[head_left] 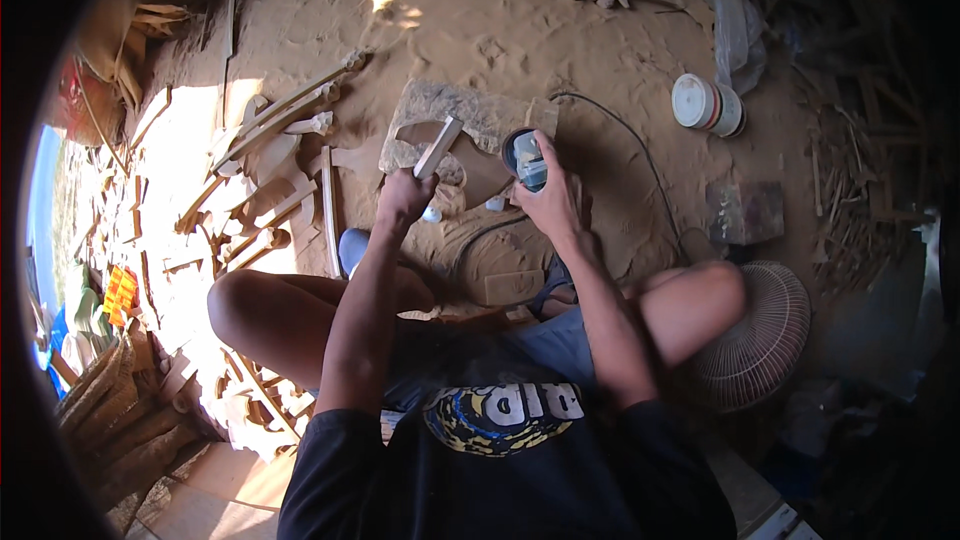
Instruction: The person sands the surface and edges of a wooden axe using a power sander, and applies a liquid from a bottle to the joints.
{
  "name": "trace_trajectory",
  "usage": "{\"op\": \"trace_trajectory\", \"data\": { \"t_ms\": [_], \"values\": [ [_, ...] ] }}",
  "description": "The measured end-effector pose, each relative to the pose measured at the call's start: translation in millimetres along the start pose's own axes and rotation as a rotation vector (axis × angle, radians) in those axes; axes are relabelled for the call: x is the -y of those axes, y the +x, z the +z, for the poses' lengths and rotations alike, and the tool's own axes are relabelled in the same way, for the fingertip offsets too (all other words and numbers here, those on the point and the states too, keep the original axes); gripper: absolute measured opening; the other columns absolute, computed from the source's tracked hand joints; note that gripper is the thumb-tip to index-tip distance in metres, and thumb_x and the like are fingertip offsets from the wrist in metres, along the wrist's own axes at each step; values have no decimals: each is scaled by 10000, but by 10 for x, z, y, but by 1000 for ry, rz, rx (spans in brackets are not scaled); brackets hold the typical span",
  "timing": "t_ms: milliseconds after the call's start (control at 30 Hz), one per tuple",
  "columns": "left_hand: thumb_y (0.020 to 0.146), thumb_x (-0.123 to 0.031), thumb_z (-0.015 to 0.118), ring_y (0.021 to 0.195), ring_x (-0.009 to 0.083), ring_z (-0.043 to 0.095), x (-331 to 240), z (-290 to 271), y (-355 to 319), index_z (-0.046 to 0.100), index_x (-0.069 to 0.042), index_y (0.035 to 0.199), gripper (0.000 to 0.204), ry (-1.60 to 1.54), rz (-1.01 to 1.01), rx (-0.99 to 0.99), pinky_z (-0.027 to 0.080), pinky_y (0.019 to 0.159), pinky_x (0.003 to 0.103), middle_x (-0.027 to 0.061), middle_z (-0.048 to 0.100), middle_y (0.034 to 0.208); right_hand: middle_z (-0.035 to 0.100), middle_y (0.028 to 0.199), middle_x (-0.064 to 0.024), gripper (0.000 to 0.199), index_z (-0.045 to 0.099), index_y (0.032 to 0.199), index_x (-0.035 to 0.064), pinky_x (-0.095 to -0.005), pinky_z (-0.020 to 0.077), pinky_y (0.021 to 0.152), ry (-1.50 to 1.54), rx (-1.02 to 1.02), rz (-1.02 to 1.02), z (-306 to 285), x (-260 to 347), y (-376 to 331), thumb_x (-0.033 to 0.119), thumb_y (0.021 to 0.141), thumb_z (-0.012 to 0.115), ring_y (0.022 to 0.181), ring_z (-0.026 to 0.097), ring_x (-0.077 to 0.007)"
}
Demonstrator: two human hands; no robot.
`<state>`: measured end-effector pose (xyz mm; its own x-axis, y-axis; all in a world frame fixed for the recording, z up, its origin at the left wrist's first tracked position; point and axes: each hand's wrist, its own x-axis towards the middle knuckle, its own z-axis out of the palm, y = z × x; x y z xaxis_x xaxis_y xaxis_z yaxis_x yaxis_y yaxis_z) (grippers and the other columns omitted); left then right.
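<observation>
A pale wooden piece [437, 148] is gripped in the closed left hand [403, 195] and held tilted over a carved wooden slab [470, 120] lying on the sawdust-covered floor [480, 30]. A small power grinder [524, 160] is clasped by the right hand [548, 202], fingers wrapped round its body, just beside the piece, its cable [640, 155] trailing away to the right

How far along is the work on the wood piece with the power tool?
Done: the floor is thick with sawdust, and many shaped wood parts lie at the person's left. In hand: the right hand holds a corded power tool over the wood piece, and the left hand grips a light flat stick. Left: the slab under it looks rough-edged; how much work remains cannot be told.
</observation>
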<state>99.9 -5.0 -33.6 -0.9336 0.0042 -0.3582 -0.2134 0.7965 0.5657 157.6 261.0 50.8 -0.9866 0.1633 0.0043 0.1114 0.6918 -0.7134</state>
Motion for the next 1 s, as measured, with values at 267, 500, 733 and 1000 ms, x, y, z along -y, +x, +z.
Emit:
{"op": "trace_trajectory", "data": {
  "t_ms": [267,500,733,1000],
  "values": [
    [895,-431,688,833,404,693,-11,-84,247,723,58,929,491,-154,-51,132,544,764,487,263,668,815,676,1358,-233,838,451,1566,166,-433,548,1008,181,-223,-47,-301,-73,72,107,801,787,1239,678,-380],
    [1057,-490,617,675,165,609,-260,-563,403,631,-14,1144,485,-859,-86,509,541,617,328,81,656,970,675,1370,-202,830,463,1548,113,-407,541,1025,232,-272,46,-718,154,9,102,797,815,1228,689,-320],
    [1111,-578,377,554,186,543,-312,65,-414,532,-146,1221,472,-1132,-307,293,525,515,352,85,592,874,644,1404,-201,849,445,1565,100,-387,510,1064,269,-225,40,-642,-29,-34,59,793,797,1267,654,-282],
    [1128,-547,362,482,132,450,-113,794,-1034,551,-118,1005,484,-681,-231,-188,365,424,344,-12,449,658,578,1492,-257,847,410,1592,83,-394,447,1150,199,180,19,-167,-11,-323,21,808,725,1399,567,-360]
  ]
}}
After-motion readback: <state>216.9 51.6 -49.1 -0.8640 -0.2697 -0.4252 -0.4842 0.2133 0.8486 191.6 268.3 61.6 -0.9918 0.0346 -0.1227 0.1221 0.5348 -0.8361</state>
